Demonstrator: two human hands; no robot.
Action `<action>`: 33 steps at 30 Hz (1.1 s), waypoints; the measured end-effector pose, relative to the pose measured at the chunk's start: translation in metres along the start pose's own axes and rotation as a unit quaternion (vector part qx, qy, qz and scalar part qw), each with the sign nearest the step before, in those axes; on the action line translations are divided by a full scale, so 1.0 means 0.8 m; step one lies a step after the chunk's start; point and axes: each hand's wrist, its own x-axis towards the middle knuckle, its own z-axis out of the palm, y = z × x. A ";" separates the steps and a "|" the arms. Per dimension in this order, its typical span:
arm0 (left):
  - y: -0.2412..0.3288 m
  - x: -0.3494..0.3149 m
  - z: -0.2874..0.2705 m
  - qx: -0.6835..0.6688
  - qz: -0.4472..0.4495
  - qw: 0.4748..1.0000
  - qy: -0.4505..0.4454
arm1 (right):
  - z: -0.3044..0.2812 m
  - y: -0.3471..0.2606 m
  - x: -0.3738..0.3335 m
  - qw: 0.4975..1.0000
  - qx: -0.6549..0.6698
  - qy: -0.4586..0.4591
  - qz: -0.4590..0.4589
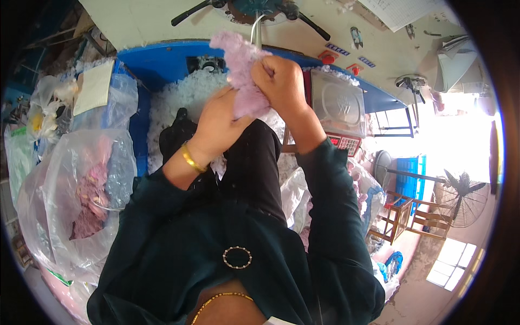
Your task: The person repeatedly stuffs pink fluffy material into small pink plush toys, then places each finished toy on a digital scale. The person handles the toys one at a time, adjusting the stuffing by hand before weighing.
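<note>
A lilac plush piece (241, 62), fuzzy and soft-looking, hangs between my two hands above the lap. My left hand (219, 122) is closed around its lower part. Higher up, my right hand (281, 81) makes a fist on its right side. Just behind the plush is a thin metal tube (258, 35) that comes down from a round machine part on the table. Whether the tube's end goes into the plush or only lies behind it, I cannot tell.
White stuffing (184, 89) fills the blue-walled bin (157, 54) ahead. On the left, a clear plastic bag (49, 184) holds more lilac plush pieces. A scale (346, 143) and a clear plastic tub (338, 103) stand right. Beyond are a wooden chair (398, 216) and a fan (460, 200).
</note>
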 end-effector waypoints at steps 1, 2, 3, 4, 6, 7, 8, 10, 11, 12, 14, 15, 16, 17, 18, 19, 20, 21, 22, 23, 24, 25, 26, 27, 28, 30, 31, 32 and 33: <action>-0.002 -0.001 -0.005 -0.119 -0.024 0.992 -0.028 | -0.008 -0.008 -0.003 0.999 0.025 -0.024 0.023; -0.005 0.005 -0.009 -0.287 -0.141 0.948 0.003 | -0.011 -0.011 0.006 0.999 0.017 -0.028 0.016; -0.009 0.015 -0.013 -0.442 -0.252 0.860 0.034 | -0.012 -0.011 0.019 0.999 0.008 -0.031 0.009; -0.015 0.027 -0.014 -0.580 -0.352 0.732 0.058 | -0.015 -0.008 0.029 0.999 -0.006 -0.034 0.006; -0.057 0.046 -0.012 -0.603 -0.365 0.709 0.043 | 0.022 0.018 0.068 0.998 -0.052 0.030 -0.004; -0.057 0.056 -0.008 -0.602 -0.364 0.710 0.041 | 0.032 0.021 0.083 0.996 -0.069 0.059 -0.004; -0.056 0.062 -0.005 -0.601 -0.364 0.710 0.040 | 0.035 0.024 0.091 0.993 -0.084 0.088 -0.004; -0.051 0.058 -0.003 -0.572 -0.373 0.727 0.076 | 0.037 0.030 0.086 0.991 -0.099 0.087 0.004; -0.047 0.048 0.001 -0.570 -0.370 0.727 0.098 | 0.036 0.028 0.086 0.990 -0.106 0.089 0.005; -0.042 0.034 0.004 -0.567 -0.368 0.727 0.121 | 0.037 0.026 0.079 0.992 -0.098 0.077 0.011; -0.016 0.011 0.010 -0.530 -0.335 0.772 0.098 | 0.029 0.013 0.050 0.994 -0.088 0.051 0.029; 0.008 0.015 0.012 -0.510 -0.306 0.800 0.078 | 0.024 0.005 0.045 0.994 -0.089 0.049 0.026; 0.023 0.015 0.014 -0.490 -0.279 0.824 0.056 | 0.021 0.004 0.049 0.992 -0.108 0.049 0.035; 0.021 0.016 0.015 -0.442 -0.280 0.851 0.041 | 0.021 0.008 0.060 0.990 -0.124 0.046 0.041; 0.017 0.023 0.017 -0.478 -0.301 0.823 0.062 | 0.022 0.012 0.070 0.988 -0.140 0.044 0.047; 0.011 0.031 0.019 -0.510 -0.324 0.792 0.085 | 0.026 0.016 0.079 0.988 -0.138 0.037 0.054; 0.011 0.039 0.018 -0.540 -0.340 0.762 0.107 | 0.029 0.015 0.096 0.988 -0.137 0.033 0.056; 0.017 0.041 0.019 -0.523 -0.334 0.775 0.116 | 0.030 0.014 0.104 0.989 -0.136 0.030 0.057; 0.016 0.038 0.023 -0.478 -0.324 0.810 0.101 | 0.033 0.014 0.102 0.989 -0.130 0.053 0.043; 0.011 0.030 0.031 -0.432 -0.314 0.842 0.083 | 0.037 0.017 0.092 0.988 -0.127 0.078 0.031; 0.010 0.022 0.036 -0.384 -0.302 0.870 0.064 | 0.039 0.019 0.083 0.987 -0.122 0.103 0.020; 0.016 0.018 0.042 -0.338 -0.312 0.885 0.075 | 0.037 0.016 0.072 0.989 -0.111 0.091 0.032; 0.014 0.015 0.041 -0.219 -0.296 0.928 0.055 | 0.033 0.007 0.062 0.991 -0.103 0.078 0.042; 0.010 0.012 0.037 -0.096 -0.275 0.956 0.034 | 0.027 -0.003 0.055 0.992 -0.094 0.064 0.052; 0.003 0.006 0.033 0.028 -0.250 0.968 0.009 | 0.023 -0.009 0.046 0.993 -0.087 0.052 0.064; -0.010 -0.009 0.025 0.032 -0.161 0.986 0.022 | 0.014 -0.012 0.029 0.994 -0.089 0.030 0.055; -0.008 -0.009 0.020 0.021 -0.109 0.993 0.049 | 0.013 -0.012 0.028 0.995 -0.089 0.019 0.048; -0.007 -0.008 0.015 0.010 -0.057 0.996 0.075 | 0.013 -0.009 0.034 0.994 -0.090 0.015 0.053; -0.018 0.007 0.011 -0.004 -0.079 0.995 0.056 | 0.014 -0.005 0.046 0.994 -0.090 0.012 0.059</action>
